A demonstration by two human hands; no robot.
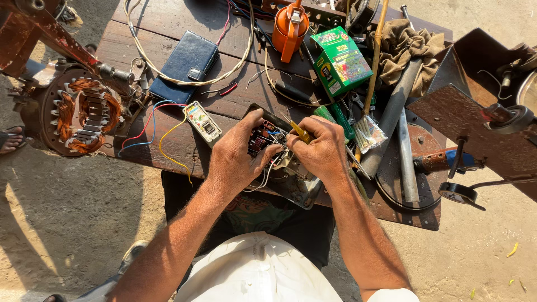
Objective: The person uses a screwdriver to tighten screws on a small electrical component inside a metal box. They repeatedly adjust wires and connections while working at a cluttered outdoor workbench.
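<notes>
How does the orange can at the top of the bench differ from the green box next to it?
The orange can is rounded and plain-coloured, with a handle strap down its front; the green box is a flat-sided carton covered in printed pictures. The can stands upright, while the box lies tilted at an angle. Both rest on the dark wooden bench, beyond the person's hands, untouched.

2 hands [238, 156] [319, 151], 1 orange oil can [289, 28], 1 green box [340, 60], 1 blue wallet [185, 66], 1 stator [84, 114].
</notes>
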